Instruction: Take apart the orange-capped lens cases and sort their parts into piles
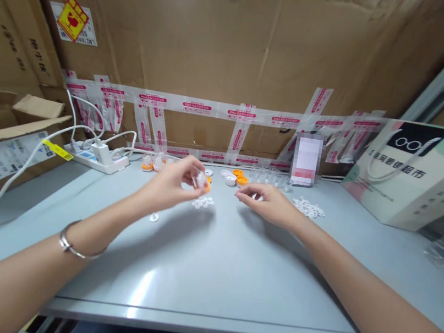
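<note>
My left hand (173, 181) is closed around a small round piece with a clear upper part and an orange edge (208, 184), held above the table. Beneath it lies a small heap of white pieces (203, 202), and a white disc-shaped piece (154, 217) rests to the lower left. My right hand (271, 203) hovers low over the table with thumb and fingers pinched together; whatever is in them is too hidden to name. Between and behind the hands sit orange rings (240, 179) and white round caps (230, 179). Clear cups (266, 176) stand behind my right hand.
Right of my right hand lies a pile of flat white pieces (308, 208). A phone-like upright screen (306, 159) leans at the back, with a paper bag (405, 171) farther right. At left are a power strip (98, 158), cables and an opened cardboard box (7, 151).
</note>
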A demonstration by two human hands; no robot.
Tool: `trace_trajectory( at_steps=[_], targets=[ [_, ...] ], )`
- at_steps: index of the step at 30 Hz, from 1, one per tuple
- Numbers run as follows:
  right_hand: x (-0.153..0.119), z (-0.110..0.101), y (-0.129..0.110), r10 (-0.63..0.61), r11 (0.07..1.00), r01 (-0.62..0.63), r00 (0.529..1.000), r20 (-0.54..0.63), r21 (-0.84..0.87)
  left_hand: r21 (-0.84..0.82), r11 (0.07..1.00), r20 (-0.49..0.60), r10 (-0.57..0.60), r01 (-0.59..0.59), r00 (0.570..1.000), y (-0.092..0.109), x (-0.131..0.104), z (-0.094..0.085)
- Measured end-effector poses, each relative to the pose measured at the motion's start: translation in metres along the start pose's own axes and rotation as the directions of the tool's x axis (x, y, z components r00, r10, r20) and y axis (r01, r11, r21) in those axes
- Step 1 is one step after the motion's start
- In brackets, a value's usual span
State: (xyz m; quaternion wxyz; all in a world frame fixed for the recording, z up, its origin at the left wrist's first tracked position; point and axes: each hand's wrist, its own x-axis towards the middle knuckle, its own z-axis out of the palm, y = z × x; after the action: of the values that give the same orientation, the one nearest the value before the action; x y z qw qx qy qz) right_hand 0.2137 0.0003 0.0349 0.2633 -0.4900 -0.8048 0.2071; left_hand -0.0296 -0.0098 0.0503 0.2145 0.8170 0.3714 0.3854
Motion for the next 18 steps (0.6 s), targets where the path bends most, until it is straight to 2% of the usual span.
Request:
trace_trajectory(
  at_steps=[3, 6, 9, 12, 18],
  targets=[
    [0.001, 0.002, 0.001, -0.023, 1.000, 0.022, 0.998, 0.062, 0.020, -0.068, 0.998, 0.150, 0.020, -0.010, 0.988, 0.005, -0.006, 0.030],
    [0.001, 0.003, 0.001, -0.043, 0.999, 0.041, 0.994, 0.099, 0.029, -0.029, 1.000, 0.197, 0.006, -0.001, 0.980, -0.002, -0.009, 0.044],
    [-0.001, 0.006, -0.002, -0.059, 0.998, 0.055, 0.991, 0.122, 0.040, 0.030, 1.000, 0.199, -0.004, -0.002, 0.980, -0.010, -0.011, 0.050],
    [-0.005, 0.011, -0.007, -0.088, 0.995, 0.079, 0.985, 0.149, 0.066, 0.021, 1.000, 0.198, -0.008, 0.004, 0.980, -0.015, -0.012, 0.053],
    [-0.009, 0.031, -0.011, -0.102, 0.988, 0.084, 0.985, 0.141, 0.130, 0.016, 1.000, 0.177, -0.008, 0.005, 0.984, -0.015, -0.016, 0.056]
  ],
)
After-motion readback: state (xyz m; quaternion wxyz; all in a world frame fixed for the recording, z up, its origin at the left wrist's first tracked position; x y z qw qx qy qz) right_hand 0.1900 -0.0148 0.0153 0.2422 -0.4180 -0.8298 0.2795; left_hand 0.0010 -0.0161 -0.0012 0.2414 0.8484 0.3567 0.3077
